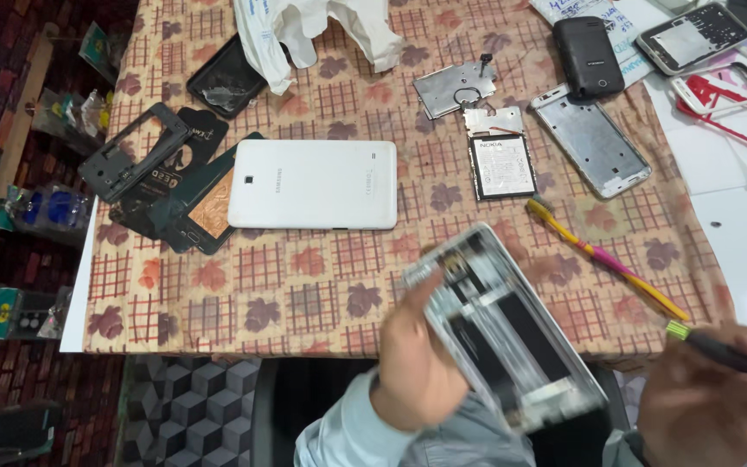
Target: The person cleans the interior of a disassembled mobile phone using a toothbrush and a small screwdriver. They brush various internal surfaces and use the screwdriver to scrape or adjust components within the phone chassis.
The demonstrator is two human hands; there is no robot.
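Head view: opened silver tablet chassis with exposed internals [503, 333] is held tilted above the near table edge, long axis running from upper left to lower right. Left hand [417, 363] is closed around its left long edge from behind, fingers wrapped, thumb side blurred. Right hand [711, 402] sits well to the chassis's right, closed on a black screwdriver with yellow-green collar [724, 350], tip end pointing left toward the chassis; left hand is the one on it, right is apart. Beyond the chassis on the brown checked leaf-print tablecloth [244, 294]: white tablet lying back-up [313, 184], a flat battery pack with grey label [501, 166], a yellow-and-pink toothbrush [603, 258] just beside the chassis's upper right, a bare silver phone frame [591, 143]. Nothing lies between screwdriver and chassis.
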